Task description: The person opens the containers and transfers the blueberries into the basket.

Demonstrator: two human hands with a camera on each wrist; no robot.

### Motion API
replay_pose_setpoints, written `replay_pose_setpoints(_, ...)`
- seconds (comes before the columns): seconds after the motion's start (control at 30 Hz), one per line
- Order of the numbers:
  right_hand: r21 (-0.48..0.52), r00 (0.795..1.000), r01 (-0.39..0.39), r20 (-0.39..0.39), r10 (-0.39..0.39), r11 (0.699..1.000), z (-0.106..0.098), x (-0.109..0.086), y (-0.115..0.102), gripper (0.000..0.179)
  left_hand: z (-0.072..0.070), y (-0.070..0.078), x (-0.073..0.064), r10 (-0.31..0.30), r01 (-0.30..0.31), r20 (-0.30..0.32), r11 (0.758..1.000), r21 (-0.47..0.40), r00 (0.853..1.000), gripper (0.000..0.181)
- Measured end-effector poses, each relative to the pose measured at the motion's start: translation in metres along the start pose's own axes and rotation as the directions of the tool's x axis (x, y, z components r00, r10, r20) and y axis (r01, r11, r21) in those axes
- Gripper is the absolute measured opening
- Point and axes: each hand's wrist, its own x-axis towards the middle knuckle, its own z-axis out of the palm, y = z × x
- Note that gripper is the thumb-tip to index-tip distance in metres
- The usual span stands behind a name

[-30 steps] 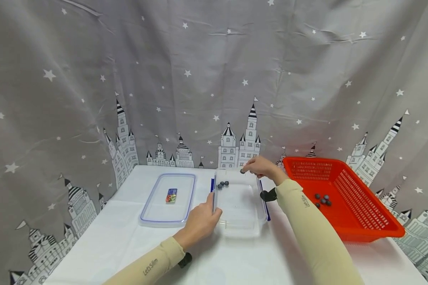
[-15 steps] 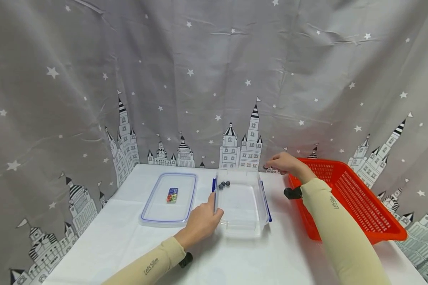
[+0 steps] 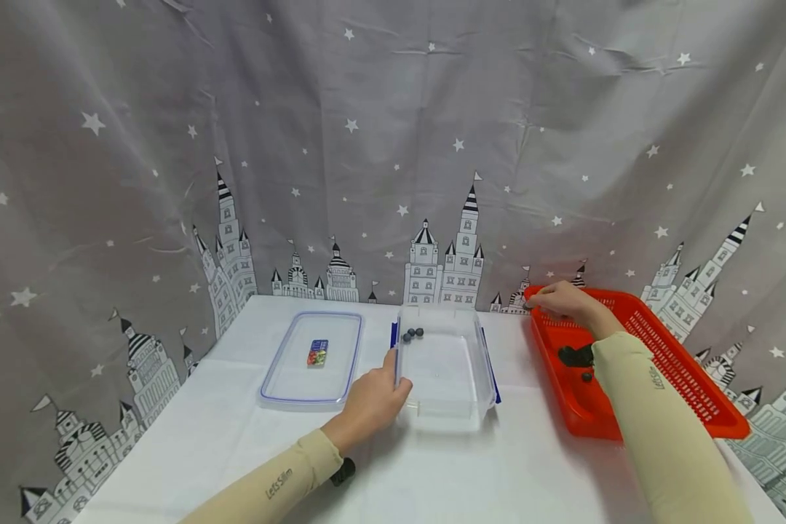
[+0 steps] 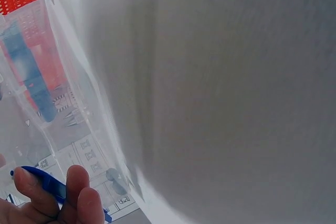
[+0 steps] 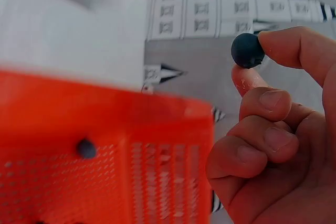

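In the head view my right hand [image 3: 571, 304] is over the near-left part of the red plastic basket [image 3: 677, 356], at its far left corner. Between thumb and forefinger it pinches a dark blueberry [image 5: 247, 51], seen clearly in the right wrist view; the other fingers are curled in. My left hand [image 3: 375, 397] grips the left side wall of a clear food container [image 3: 445, 371], fingers by its blue latch [image 4: 50, 184]. Inside the container, three blueberries [image 3: 411, 332] sit in the far left corner. Another blueberry [image 3: 586, 377] lies in the basket, whose floor is partly hidden by my right arm.
To the left of the container, a clear lid [image 3: 284, 378] with a blue seal and a small coloured sticker [image 3: 317, 353] lies flat on the white table [image 3: 236, 429]. A grey curtain [image 3: 288, 131] printed with stars and castles hangs behind the table.
My right hand has moved right, from above the container across the gap to the basket, still pinching the blueberry. The left hand has kept its grip on the container.
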Motion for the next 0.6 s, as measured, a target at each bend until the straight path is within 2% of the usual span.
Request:
replay_pose_setpoints(0.23,0.065,0.999,-0.053,-0.004,0.054,0.996,-0.008,-0.011,0.034,0.029,0.001,0.0,0.0,0.005,-0.005,-0.007,1.0,0.012,1.0,0.072)
replay_pose_setpoints(0.33,0.064,0.996,-0.093,-0.002,0.093,0.994,-0.01,-0.015,0.046,0.029,0.001,0.0,-0.001,0.007,-0.007,-0.006,1.0,0.013,1.0,0.072)
replay_pose_setpoints(0.6,0.059,0.991,-0.13,0.041,0.127,0.99,-0.01,-0.024,0.079,0.033,0.003,-0.002,0.0,-0.003,0.003,-0.005,1.0,0.015,1.0,0.071)
